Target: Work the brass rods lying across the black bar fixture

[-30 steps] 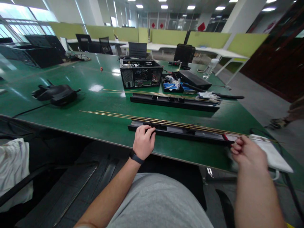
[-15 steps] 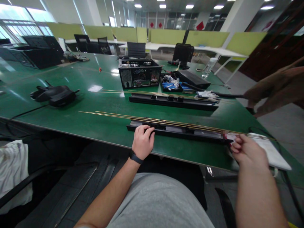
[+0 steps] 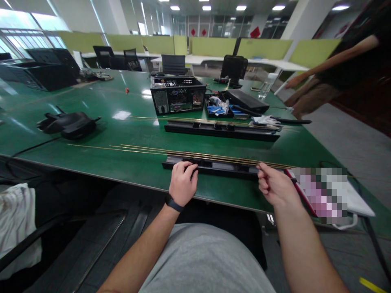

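Note:
A long black rail (image 3: 224,166) with dark clip-like parts in it lies along the near side of the table. Several thin golden rods (image 3: 146,151) run lengthwise on it and stick out past its left end. My left hand (image 3: 184,184), a dark band on its wrist, has its fingers curled onto the rail's near edge, left of the middle. Over the rail's right part, my right hand (image 3: 275,183) is closed in a pinch on one golden rod; the fingers partly hide the grip.
Behind lies a second black rail (image 3: 221,131) with golden rods. Farther back are an open computer case (image 3: 179,95), a tray with gloves (image 3: 220,106) and a water bottle (image 3: 268,86). A black device (image 3: 69,125) sits left. A person (image 3: 330,77) stands at the right.
My right hand has moved left along the rail, and one golden rod now reaches farther left. My left hand stays put. The person at the right has shifted.

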`<state>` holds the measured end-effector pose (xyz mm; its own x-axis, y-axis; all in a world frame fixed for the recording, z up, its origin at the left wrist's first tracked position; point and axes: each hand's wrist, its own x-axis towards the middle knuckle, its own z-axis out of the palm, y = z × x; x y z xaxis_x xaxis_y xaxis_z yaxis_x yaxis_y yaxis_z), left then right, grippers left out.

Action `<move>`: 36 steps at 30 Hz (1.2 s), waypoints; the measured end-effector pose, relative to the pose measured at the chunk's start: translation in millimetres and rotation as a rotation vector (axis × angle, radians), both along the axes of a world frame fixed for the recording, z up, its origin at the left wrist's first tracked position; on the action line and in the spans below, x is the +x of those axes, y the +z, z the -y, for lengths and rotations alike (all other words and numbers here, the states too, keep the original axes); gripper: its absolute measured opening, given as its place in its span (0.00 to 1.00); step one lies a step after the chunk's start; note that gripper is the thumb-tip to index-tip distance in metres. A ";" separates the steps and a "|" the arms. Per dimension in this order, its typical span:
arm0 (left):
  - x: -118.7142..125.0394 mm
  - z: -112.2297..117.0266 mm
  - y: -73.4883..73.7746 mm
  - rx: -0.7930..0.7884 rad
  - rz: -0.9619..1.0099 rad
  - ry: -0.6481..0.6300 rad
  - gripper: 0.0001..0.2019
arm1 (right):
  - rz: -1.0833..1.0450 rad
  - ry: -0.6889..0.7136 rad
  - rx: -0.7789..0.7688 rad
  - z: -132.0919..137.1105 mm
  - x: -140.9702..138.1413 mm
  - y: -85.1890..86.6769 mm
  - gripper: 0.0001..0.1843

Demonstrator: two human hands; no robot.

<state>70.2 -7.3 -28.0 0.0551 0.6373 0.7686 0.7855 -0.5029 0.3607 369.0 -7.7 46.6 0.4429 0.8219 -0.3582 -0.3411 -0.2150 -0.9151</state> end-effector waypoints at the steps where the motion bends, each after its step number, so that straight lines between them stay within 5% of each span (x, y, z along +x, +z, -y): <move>1: -0.1 0.0 -0.1 -0.002 0.002 -0.003 0.10 | 0.004 0.012 0.001 -0.5 -3.5 0.2 0.12; 12: 0.1 0.5 0.2 -0.029 0.019 -0.005 0.11 | 0.006 -0.047 0.000 1.5 -3.5 -0.7 0.15; 22: 0.0 -0.3 -1.3 -0.031 0.008 -0.010 0.11 | 0.015 0.045 0.015 -0.5 -23.7 3.2 0.20; 31: -0.4 0.1 -2.0 -0.043 0.017 -0.009 0.11 | -0.006 -0.037 0.029 0.4 -10.4 -2.1 0.19; 36: -0.2 0.1 -0.6 -0.035 0.016 -0.008 0.10 | 0.001 0.049 0.044 -2.1 -19.4 -4.0 0.21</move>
